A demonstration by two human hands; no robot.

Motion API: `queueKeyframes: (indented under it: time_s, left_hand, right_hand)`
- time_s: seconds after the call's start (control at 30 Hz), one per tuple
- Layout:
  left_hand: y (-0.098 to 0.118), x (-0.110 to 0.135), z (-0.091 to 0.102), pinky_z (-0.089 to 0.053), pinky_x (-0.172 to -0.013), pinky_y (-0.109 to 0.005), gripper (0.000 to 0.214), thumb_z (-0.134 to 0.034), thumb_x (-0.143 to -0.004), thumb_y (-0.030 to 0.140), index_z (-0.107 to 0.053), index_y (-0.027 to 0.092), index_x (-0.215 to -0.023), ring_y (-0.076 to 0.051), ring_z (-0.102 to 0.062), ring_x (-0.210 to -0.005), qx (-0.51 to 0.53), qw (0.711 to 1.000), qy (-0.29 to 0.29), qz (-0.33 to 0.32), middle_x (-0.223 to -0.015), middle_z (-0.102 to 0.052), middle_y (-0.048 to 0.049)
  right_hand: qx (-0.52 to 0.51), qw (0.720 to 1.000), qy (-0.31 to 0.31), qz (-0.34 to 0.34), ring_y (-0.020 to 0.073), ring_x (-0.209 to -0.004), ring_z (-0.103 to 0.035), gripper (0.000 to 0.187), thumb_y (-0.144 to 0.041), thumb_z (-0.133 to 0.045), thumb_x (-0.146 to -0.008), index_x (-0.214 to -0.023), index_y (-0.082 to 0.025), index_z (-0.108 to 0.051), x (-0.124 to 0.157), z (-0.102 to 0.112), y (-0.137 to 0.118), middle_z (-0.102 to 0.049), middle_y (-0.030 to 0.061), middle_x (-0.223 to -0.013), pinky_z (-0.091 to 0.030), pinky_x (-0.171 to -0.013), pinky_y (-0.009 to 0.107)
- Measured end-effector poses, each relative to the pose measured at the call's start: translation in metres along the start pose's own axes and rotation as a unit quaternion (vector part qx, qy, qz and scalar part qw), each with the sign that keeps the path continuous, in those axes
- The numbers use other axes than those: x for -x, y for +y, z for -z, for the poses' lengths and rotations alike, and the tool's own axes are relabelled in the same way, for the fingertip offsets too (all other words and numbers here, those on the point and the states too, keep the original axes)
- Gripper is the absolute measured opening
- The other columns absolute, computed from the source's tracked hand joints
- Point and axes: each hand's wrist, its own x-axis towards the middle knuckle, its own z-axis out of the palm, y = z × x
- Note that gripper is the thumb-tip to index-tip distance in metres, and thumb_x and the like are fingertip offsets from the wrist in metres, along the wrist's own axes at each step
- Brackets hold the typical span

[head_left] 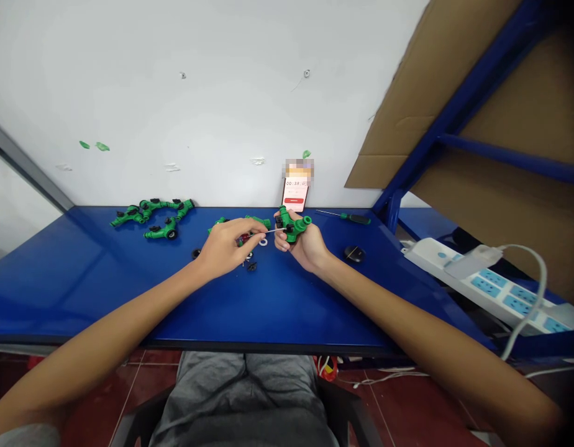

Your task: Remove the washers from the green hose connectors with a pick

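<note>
My right hand (310, 247) is closed around a green plastic hose splitter with black valve parts (294, 227), held above the table. In my left hand (231, 245) is a screwdriver with a red handle (243, 238), gripped between closed fingers. Its thin metal shaft points right, and the tip meets the splitter near a black part. Behind and below my left hand lie another green fitting (264, 222), a white ring (263, 242) and small black parts (252, 266). My left hand partly covers these pieces.
Several green splitters (163, 231) lie at the table's back left. A phone (295, 192) showing a timer leans against the wall. To the right are a green-and-black screwdriver (355, 218), a black round object (355, 253) and a white power strip (440, 264) with a cable.
</note>
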Motion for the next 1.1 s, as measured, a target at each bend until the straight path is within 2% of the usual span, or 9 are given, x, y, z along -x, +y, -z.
queueKeyframes:
  time_s: [0.27,0.5,0.63,0.87,1.0,1.1]
  left_hand:
    - [-0.001,-0.001,0.0,-0.056,-0.074,-0.027,0.015,-0.064,-0.105,0.028,-0.076,0.019,-0.106,-0.017,-0.074,-0.087,-0.01,1.0,-0.008,-0.011,-0.103,-0.082,-0.0052]
    - [-0.004,0.0,0.002,-0.047,-0.068,-0.026,0.012,-0.061,-0.105,0.025,-0.071,0.019,-0.101,-0.014,-0.063,-0.075,-0.078,0.995,-0.032,-0.048,-0.095,-0.073,-0.003]
    - [-0.003,0.001,0.002,-0.046,-0.069,-0.026,0.012,-0.061,-0.106,0.025,-0.07,0.02,-0.099,-0.014,-0.062,-0.074,-0.081,0.994,-0.049,-0.044,-0.094,-0.071,-0.0023]
    - [-0.004,-0.002,0.0,-0.045,-0.068,-0.027,0.022,-0.054,-0.108,0.026,-0.07,0.019,-0.094,-0.013,-0.062,-0.071,-0.058,0.995,-0.077,-0.014,-0.092,-0.074,-0.0027]
    - [-0.006,-0.002,0.0,-0.044,-0.065,-0.025,0.009,-0.067,-0.101,0.028,-0.068,0.019,-0.101,-0.012,-0.057,-0.065,-0.037,0.996,-0.079,0.005,-0.089,-0.072,-0.0002]
    - [-0.006,-0.001,0.001,-0.043,-0.065,-0.024,0.005,-0.067,-0.101,0.025,-0.066,0.02,-0.1,-0.011,-0.057,-0.066,-0.035,0.996,-0.083,0.013,-0.088,-0.071,0.0007]
  right_hand:
    - [-0.003,1.0,-0.007,0.011,0.0147,-0.05,-0.041,0.035,-0.059,-0.058,-0.101,-0.107,-0.025,-0.062,-0.001,0.002,0.003,-0.049,-0.0034,-0.061,-0.037,-0.052,0.031]
    - [0.061,0.995,0.047,0.063,0.014,-0.045,-0.049,0.03,-0.053,-0.059,-0.1,-0.099,-0.023,-0.058,-0.006,0.008,0.009,-0.054,-0.0041,-0.06,-0.039,-0.048,0.028]
    - [0.071,0.994,0.048,0.063,0.0141,-0.044,-0.049,0.027,-0.049,-0.056,-0.101,-0.098,-0.023,-0.057,-0.006,0.008,0.01,-0.055,-0.0038,-0.06,-0.041,-0.047,0.028]
    - [0.088,0.992,0.045,0.074,0.014,-0.044,-0.05,0.031,-0.054,-0.057,-0.1,-0.098,-0.023,-0.058,-0.007,0.01,0.012,-0.057,-0.0023,-0.063,-0.04,-0.047,0.028]
    - [0.099,0.991,0.042,0.076,0.0144,-0.046,-0.052,0.034,-0.057,-0.061,-0.097,-0.097,-0.023,-0.057,-0.009,0.011,0.014,-0.057,-0.0023,-0.064,-0.039,-0.045,0.027]
    - [0.1,0.991,0.039,0.074,0.0145,-0.046,-0.053,0.035,-0.058,-0.061,-0.097,-0.097,-0.023,-0.057,-0.009,0.011,0.014,-0.055,-0.0031,-0.063,-0.04,-0.045,0.027]
